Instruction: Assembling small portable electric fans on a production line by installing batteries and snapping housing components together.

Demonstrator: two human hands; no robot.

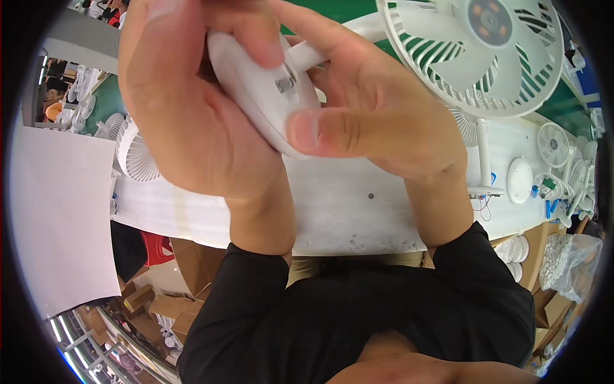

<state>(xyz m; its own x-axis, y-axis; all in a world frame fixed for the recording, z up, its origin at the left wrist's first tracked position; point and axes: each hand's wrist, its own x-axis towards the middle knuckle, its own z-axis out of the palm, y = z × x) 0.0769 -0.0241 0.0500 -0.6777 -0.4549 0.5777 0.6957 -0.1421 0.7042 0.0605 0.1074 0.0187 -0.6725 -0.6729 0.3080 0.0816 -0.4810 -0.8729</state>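
Observation:
Close in front of me I hold up a white desk fan, tilted over, its rounded base (246, 89) between both hands. A small metal socket (286, 84) shows in the side of the base. My left hand (198, 121) is closed around the left side of the base, one fingertip just above the socket. My right hand (390, 115) grips the right side, its thumb pressed on the base's lower edge. From there the fan's stem (348, 40) runs up right to the round caged head (480, 54). My right fingers are partly hidden behind base and stem.
On the white table (345, 205) at right stand another fan's stem and base (484, 173), a round white plate (519, 180) and more fans (554, 144). A caged fan head (135, 153) lies left, near a white panel (67, 217). Cardboard boxes (195, 262) sit below the table.

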